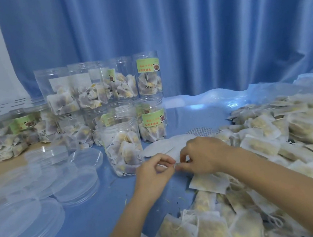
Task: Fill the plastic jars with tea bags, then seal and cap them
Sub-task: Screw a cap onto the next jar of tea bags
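Observation:
An open plastic jar (122,142) stuffed with tea bags stands upright on the blue table, just left of my hands. My left hand (153,171) and my right hand (204,155) meet in front of it, fingertips pinched together on a thin white seal disc (174,164). More round white seal discs (159,147) lie flat behind my hands. A large heap of loose tea bags (264,144) spreads over the right side and runs down to the near edge under my right forearm.
Filled jars (147,75) are stacked in two tiers at the back, with capped ones (1,136) at far left. Clear plastic lids (74,181) lie scattered over the left. A blue curtain hangs behind the table.

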### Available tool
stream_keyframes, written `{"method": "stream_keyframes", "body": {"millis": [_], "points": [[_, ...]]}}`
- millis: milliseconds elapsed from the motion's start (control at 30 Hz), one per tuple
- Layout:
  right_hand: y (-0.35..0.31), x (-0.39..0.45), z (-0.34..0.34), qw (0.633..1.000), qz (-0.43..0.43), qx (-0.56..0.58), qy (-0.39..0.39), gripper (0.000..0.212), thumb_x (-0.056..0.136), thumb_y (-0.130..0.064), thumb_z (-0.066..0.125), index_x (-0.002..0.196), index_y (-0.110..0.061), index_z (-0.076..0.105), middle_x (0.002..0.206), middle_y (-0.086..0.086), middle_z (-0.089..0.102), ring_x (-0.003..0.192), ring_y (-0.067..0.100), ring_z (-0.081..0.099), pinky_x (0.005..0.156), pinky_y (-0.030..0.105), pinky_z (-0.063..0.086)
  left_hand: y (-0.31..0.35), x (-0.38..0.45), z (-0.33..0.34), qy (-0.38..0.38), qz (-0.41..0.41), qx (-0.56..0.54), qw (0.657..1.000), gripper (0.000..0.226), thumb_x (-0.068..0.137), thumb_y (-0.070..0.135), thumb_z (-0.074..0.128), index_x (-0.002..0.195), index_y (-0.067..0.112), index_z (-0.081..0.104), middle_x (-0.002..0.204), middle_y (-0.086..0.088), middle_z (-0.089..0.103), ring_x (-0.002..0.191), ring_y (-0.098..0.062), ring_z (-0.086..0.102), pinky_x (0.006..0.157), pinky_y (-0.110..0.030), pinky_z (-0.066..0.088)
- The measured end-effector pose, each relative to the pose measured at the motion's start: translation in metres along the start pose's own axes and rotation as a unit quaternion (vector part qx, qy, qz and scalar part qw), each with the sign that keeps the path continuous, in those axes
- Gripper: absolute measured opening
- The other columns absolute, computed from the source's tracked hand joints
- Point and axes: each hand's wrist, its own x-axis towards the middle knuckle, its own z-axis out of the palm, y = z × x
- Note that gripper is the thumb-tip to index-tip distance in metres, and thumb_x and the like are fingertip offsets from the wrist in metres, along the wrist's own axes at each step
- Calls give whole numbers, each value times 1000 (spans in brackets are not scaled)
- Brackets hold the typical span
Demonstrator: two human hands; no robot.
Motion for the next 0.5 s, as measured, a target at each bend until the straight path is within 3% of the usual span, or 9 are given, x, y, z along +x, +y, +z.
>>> {"method": "stream_keyframes", "body": {"millis": [100, 167, 267, 367, 433, 500], "points": [[2, -5, -1, 996, 5, -13, -93, 43, 81, -62, 48, 105, -30, 64, 107, 2, 63, 98, 23, 57, 62, 28, 38, -2, 0, 2, -3, 6, 8, 1000, 25, 76, 5, 64, 70, 28, 68, 68, 14, 67, 66, -5, 60, 70, -16, 48], [-3, -4, -1, 991, -12, -43, -123, 35, 77, -50, 60, 103, -27, 66, 105, 3, 63, 91, 23, 60, 58, 26, 40, -5, 0, 4, 5, 8, 20, 1000, 26, 78, 5, 64, 68, 29, 67, 64, 14, 65, 65, -11, 61, 70, -21, 48], [-13, 7, 6, 998, -37, 14, -48, 24, 82, -29, 63, 106, -25, 67, 109, 6, 61, 99, 25, 59, 68, 26, 41, -11, -1, 2, 40, -7, 3, 999, 29, 81, 5, 63, 66, 29, 65, 63, 4, 65, 61, -17, 61, 68, -31, 50], [-18, 21, 4, 976, -40, 185, 104, 15, 85, -29, 64, 97, -23, 69, 94, 2, 64, 92, 18, 60, 76, 23, 42, -8, 1, -2, 141, -15, -49, 989, 24, 88, 7, 57, 78, 29, 63, 73, 1, 67, 65, -21, 63, 68, -38, 51], [-23, 29, -6, 912, -17, 351, 210, 4, 83, -23, 67, 87, -21, 69, 80, -1, 62, 75, 16, 62, 68, 17, 44, -3, 3, -8, 245, 9, -51, 968, 21, 89, 11, 56, 83, 32, 58, 75, 3, 64, 66, -19, 62, 65, -32, 51], [-32, 37, -21, 784, 2, 552, 286, 8, 82, -17, 70, 80, -23, 65, 71, -5, 61, 62, 14, 65, 61, 16, 50, 1, 5, -16, 337, 31, -62, 939, 16, 88, 15, 57, 85, 30, 53, 73, 5, 61, 63, -11, 60, 61, -23, 50]]}}
